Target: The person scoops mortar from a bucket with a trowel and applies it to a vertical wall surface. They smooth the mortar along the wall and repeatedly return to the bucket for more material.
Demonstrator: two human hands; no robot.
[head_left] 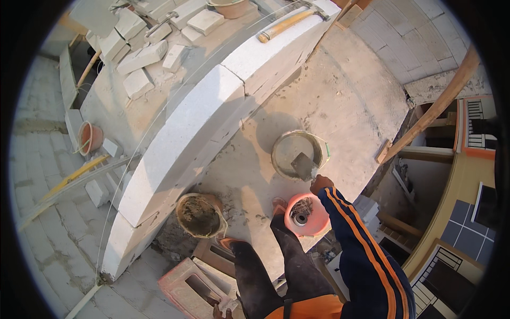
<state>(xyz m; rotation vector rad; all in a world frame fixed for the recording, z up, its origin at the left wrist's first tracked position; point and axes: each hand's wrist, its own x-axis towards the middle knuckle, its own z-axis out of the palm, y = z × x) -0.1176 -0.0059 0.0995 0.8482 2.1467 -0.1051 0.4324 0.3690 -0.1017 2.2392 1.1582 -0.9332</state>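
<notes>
My right hand (pixel 321 184) is closed round the handle of a trowel. The trowel's grey blade (pixel 304 166) reaches over the right side of a round bucket (pixel 276 150) with grey, wet-looking contents. Close below that hand stands a pink-red bucket (pixel 320 220) with a dark coil of wire or line in it. Only the fingertips of my left hand (pixel 222 312) show at the lower edge; they curl at a small pale piece I cannot make out, beside a pinkish frame-shaped object (pixel 171 282).
A curved-looking wall of white blocks (pixel 183 133) runs along my left, with a hammer (pixel 287 25) on top. A mortar-smeared bucket (pixel 199 215) stands by its foot. Loose blocks (pixel 142 57) lie beyond. A wooden pole (pixel 441 114) slants at the right, near the slab's edge.
</notes>
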